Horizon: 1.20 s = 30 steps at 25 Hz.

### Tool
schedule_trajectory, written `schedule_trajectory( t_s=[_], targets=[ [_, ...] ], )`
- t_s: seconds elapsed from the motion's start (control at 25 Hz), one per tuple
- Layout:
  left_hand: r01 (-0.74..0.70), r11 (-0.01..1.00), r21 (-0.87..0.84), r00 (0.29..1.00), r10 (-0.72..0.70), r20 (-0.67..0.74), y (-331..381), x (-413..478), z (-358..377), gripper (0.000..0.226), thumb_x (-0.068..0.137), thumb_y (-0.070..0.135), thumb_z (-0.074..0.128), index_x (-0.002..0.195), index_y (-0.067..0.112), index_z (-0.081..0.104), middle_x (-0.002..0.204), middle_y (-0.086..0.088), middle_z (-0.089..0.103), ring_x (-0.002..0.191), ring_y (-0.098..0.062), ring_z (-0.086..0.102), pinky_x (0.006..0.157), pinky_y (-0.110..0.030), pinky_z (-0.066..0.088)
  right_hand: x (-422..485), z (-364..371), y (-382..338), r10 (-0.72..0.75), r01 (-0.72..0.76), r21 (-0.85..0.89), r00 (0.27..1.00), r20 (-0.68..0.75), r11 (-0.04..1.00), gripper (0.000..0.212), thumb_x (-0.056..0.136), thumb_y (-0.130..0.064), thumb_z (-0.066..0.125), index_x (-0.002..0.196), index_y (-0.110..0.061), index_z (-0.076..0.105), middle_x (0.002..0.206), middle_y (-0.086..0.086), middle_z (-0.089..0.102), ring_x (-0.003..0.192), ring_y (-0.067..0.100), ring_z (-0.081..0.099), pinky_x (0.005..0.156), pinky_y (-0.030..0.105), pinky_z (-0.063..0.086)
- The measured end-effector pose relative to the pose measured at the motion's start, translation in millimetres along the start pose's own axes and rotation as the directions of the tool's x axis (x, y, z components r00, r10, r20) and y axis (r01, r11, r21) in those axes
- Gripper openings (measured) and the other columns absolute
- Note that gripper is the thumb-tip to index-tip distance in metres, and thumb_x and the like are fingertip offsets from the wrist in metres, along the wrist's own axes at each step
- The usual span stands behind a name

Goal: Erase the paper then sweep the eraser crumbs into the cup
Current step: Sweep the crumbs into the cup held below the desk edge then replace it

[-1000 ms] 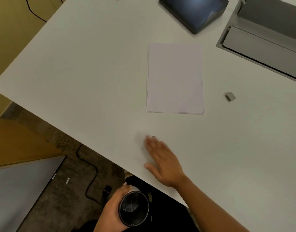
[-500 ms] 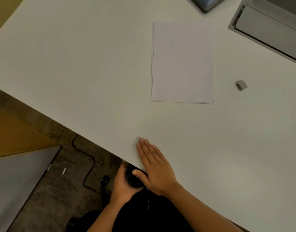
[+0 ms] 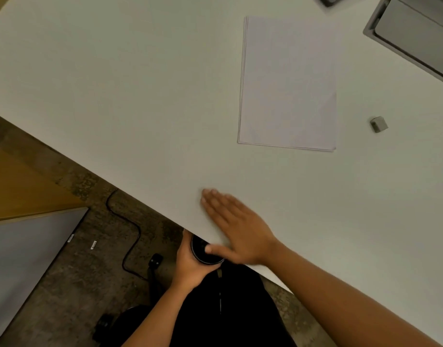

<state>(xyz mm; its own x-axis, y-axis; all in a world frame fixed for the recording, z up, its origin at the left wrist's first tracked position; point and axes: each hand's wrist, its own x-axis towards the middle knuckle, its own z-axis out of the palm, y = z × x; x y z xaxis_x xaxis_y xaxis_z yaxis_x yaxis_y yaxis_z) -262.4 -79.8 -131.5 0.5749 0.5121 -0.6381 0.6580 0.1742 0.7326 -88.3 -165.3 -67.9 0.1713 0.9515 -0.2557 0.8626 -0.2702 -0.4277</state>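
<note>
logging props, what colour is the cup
The cup is black, seen best in the head view.

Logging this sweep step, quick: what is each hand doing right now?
Left hand: grips the black cup just below the table edge.
Right hand: open, fingers straight, at the table edge.

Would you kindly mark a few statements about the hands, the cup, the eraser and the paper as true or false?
1. The left hand holds the black cup just below the edge of the table. True.
2. The eraser lies on the paper. False: it lies on the table beside the paper, apart from it.
3. The right hand lies flat on the table near its edge. True.
4. The right hand grips the eraser. False: its fingers are straight and hold nothing.
</note>
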Motion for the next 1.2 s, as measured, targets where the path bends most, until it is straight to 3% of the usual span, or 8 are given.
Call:
schedule_trajectory(
  t_s=[0.2, 0.32, 0.44, 0.68, 0.8, 0.92, 1.08, 1.2],
  targets=[
    [0.015, 1.000, -0.021, 0.999, -0.014, 0.041, -0.5, -2.0, 1.4, 0.077, 0.071, 0.015, 0.092, 0.131, 0.038, 0.048, 0.120, 0.026, 0.061, 0.115, 0.016, 0.056, 0.085, -0.001, 0.043, -24.6, 4.5, -26.8, -0.115, 0.106, 0.167, 0.993, 0.041, 0.980, 0.083, 0.097, -0.055, 0.045, 0.156, -0.009, 0.010, 0.164, 0.007, 0.003, 0.151, 0.016, -0.003, 0.123, 0.034, 0.004],
    [-0.009, 1.000, -0.009, 0.996, 0.010, 0.093, 2.3, -0.2, -2.5, 0.091, 0.065, 0.003, 0.093, 0.132, 0.040, 0.045, 0.130, 0.020, 0.056, 0.119, 0.020, 0.050, 0.092, -0.001, 0.041, -21.7, -9.2, -0.6, 0.187, -0.145, 0.228, 0.967, -0.175, 0.963, 0.074, 0.099, -0.052, 0.036, 0.156, -0.011, 0.012, 0.164, 0.004, 0.005, 0.152, 0.018, 0.001, 0.123, 0.033, 0.004],
    [-0.032, 0.998, 0.051, 0.990, 0.025, 0.136, -1.8, -2.3, -6.2, 0.102, 0.058, 0.007, 0.097, 0.137, 0.038, 0.042, 0.136, 0.019, 0.054, 0.127, 0.018, 0.045, 0.101, -0.004, 0.039, -11.5, -14.7, 23.4, 0.389, -0.365, 0.165, 0.909, -0.150, 0.916, 0.078, 0.099, -0.055, 0.028, 0.156, -0.011, -0.001, 0.164, 0.005, -0.007, 0.151, 0.017, -0.009, 0.123, 0.035, -0.001],
    [-0.066, 0.993, 0.102, 0.989, 0.051, 0.139, -4.2, -9.3, -1.8, 0.069, 0.081, 0.011, 0.084, 0.131, 0.040, 0.045, 0.124, 0.034, 0.061, 0.124, 0.012, 0.053, 0.093, -0.004, 0.042, -28.6, 23.3, -42.2, -0.011, 0.011, 0.001, 0.996, 0.090, 1.000, 0.087, 0.096, -0.063, 0.036, 0.156, -0.007, 0.005, 0.164, 0.010, -0.003, 0.151, 0.019, -0.009, 0.122, 0.038, 0.001],
    [-0.038, 0.991, 0.127, 0.977, 0.010, 0.212, 3.9, -15.4, 0.0, 0.038, 0.092, 0.039, 0.066, 0.126, 0.035, 0.050, 0.120, 0.017, 0.065, 0.122, -0.010, 0.061, 0.084, -0.005, 0.039, -37.2, 30.2, -62.9, -0.056, 0.047, 0.080, 0.992, 0.112, 0.996, 0.082, 0.099, -0.058, 0.035, 0.156, -0.009, 0.004, 0.164, 0.005, -0.006, 0.150, 0.015, -0.012, 0.122, 0.034, -0.003],
    [-0.037, 0.996, 0.076, 0.984, 0.023, 0.179, 5.9, -14.2, -3.8, 0.055, 0.090, -0.006, 0.069, 0.134, 0.020, 0.050, 0.119, 0.023, 0.070, 0.114, 0.005, 0.062, 0.081, -0.001, 0.043, -33.0, 19.1, -53.0, 0.025, -0.019, 0.216, 0.999, -0.026, 0.976, 0.072, 0.100, -0.052, 0.035, 0.156, -0.012, 0.013, 0.164, 0.003, 0.003, 0.151, 0.014, -0.005, 0.122, 0.030, -0.003],
    [-0.016, 0.998, 0.068, 0.986, 0.004, 0.169, 1.3, -11.3, -13.9, 0.091, 0.064, 0.007, 0.095, 0.130, 0.044, 0.044, 0.131, 0.023, 0.056, 0.120, 0.019, 0.048, 0.097, -0.006, 0.043, -9.4, -8.8, 7.6, 0.360, -0.322, 0.196, 0.908, -0.213, 0.926, 0.072, 0.100, -0.050, 0.029, 0.156, -0.010, 0.008, 0.164, 0.005, 0.000, 0.151, 0.018, -0.006, 0.122, 0.031, -0.004],
    [-0.020, 0.998, 0.066, 0.988, 0.010, 0.154, 0.1, -10.4, -14.4, 0.092, 0.061, 0.008, 0.096, 0.128, 0.044, 0.044, 0.131, 0.022, 0.054, 0.120, 0.020, 0.047, 0.095, -0.003, 0.041, 3.1, -9.6, 19.3, 0.365, -0.358, 0.069, 0.921, -0.139, 0.931, 0.079, 0.100, -0.056, 0.029, 0.156, -0.009, 0.000, 0.164, 0.008, -0.007, 0.151, 0.019, -0.010, 0.123, 0.035, -0.002]
  ],
)
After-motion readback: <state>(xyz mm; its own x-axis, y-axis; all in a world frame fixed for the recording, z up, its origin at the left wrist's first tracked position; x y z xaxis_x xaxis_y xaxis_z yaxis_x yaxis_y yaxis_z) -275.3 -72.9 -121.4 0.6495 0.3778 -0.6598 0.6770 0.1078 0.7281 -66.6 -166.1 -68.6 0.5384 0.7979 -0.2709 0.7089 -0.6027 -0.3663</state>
